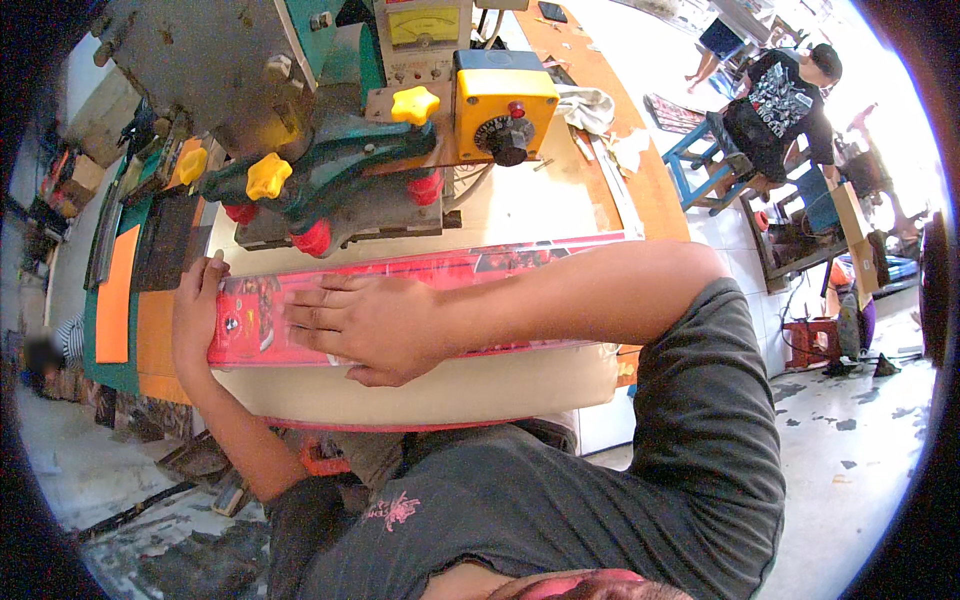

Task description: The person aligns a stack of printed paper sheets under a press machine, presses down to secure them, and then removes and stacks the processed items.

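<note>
Orange workbench (pixel 655 190). My right hand (pixel 378 325) lies flat on red printed sheeting (pixel 420 268); my left hand (pixel 196 318) (grip unclear) touches its end.

1. Right hand (pixel 378 322) is pretty much flat on a shiny red sheet (pixel 245 325).
2. Left hand (pixel 195 318) is at its left end.
3. Machine (pixel 345 172) with yellow knobs (pixel 268 177) sits just behind.
4. Person (pixel 790 95) by a blue stool (pixel 688 157), upper right.

Top: a phone (pixel 551 12) and, nearer, a pale cloth (pixel 586 107) lie on the surface (pixel 572 42). Left: an orange strip (pixel 117 300) lies over a green sheet (pixel 118 377). Right: a person (pixel 785 95) in black is near a blue stool (pixel 704 187); lower, a red stool (pixel 806 342).
</note>
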Action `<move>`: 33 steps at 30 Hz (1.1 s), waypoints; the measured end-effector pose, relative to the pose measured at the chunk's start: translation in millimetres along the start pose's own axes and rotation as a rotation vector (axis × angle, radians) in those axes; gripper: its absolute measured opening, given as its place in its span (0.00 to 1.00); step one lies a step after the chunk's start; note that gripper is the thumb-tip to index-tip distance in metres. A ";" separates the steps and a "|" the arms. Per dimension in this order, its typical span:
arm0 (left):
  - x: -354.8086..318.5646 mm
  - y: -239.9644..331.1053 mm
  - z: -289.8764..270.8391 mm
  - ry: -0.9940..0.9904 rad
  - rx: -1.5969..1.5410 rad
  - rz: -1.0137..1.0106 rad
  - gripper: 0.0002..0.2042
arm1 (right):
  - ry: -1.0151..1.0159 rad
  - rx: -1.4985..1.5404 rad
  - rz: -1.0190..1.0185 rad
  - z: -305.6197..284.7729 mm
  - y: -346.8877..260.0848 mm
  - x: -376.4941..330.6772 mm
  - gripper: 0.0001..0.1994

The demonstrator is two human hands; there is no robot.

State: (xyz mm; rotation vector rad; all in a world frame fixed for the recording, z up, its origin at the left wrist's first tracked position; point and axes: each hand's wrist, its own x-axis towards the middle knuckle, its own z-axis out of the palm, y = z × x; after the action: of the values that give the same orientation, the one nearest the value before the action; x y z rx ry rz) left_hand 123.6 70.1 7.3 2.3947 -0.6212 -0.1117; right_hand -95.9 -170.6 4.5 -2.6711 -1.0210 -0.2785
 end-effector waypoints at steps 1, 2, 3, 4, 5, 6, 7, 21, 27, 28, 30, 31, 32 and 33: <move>0.3 1.6 1.0 0.002 0.007 -0.003 0.24 | 0.005 0.000 0.000 0.5 0.2 -0.3 0.39; 0.1 4.5 1.4 -0.008 -0.002 0.013 0.24 | 0.010 0.000 0.000 0.9 0.7 -1.2 0.39; -0.6 8.9 1.0 -0.018 -0.011 0.029 0.23 | 0.008 -0.002 0.000 1.0 1.7 -2.5 0.39; -2.5 11.8 -1.2 -0.024 -0.017 0.043 0.23 | 0.008 -0.003 -0.005 -0.2 1.5 -2.0 0.39; -2.4 10.8 -0.9 -0.013 -0.023 0.044 0.23 | 0.007 -0.004 -0.010 -1.6 1.4 -1.7 0.39; -1.5 8.6 0.5 -0.003 -0.030 0.046 0.23 | 0.006 0.000 -0.010 -3.0 1.4 -1.9 0.39; -1.7 7.6 0.7 0.005 -0.034 0.046 0.24 | 0.006 0.007 -0.010 -3.6 1.0 -2.0 0.39; -7.6 18.6 -5.2 0.011 0.014 0.098 0.25 | -0.023 0.000 0.008 -1.8 0.1 -0.5 0.39; -13.6 26.1 -13.1 -0.059 0.026 -0.003 0.26 | -0.028 -0.010 -0.015 -4.1 -2.1 1.8 0.39; -12.7 25.3 -13.0 -0.056 0.031 0.003 0.26 | -0.026 -0.013 -0.020 -5.1 -1.4 1.9 0.39; -13.2 23.4 -10.2 0.026 0.046 0.054 0.24 | -0.029 -0.012 -0.028 -6.1 -0.8 1.7 0.39; -14.0 23.0 -9.7 0.067 0.052 0.083 0.24 | -0.035 -0.011 -0.034 -5.9 -1.2 3.2 0.39; -11.7 28.8 -8.6 0.128 -0.018 0.102 0.24 | -0.044 -0.016 -0.017 -5.9 1.3 -0.6 0.39; -10.4 36.3 -12.4 0.184 -0.090 0.122 0.24 | -0.032 -0.010 -0.005 -5.3 4.6 -5.8 0.39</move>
State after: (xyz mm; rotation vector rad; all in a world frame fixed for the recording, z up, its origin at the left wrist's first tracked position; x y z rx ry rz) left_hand 102.6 57.6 38.6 2.2427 -0.6591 0.1291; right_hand -97.5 -179.1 7.1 -2.6904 -1.0381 -0.2430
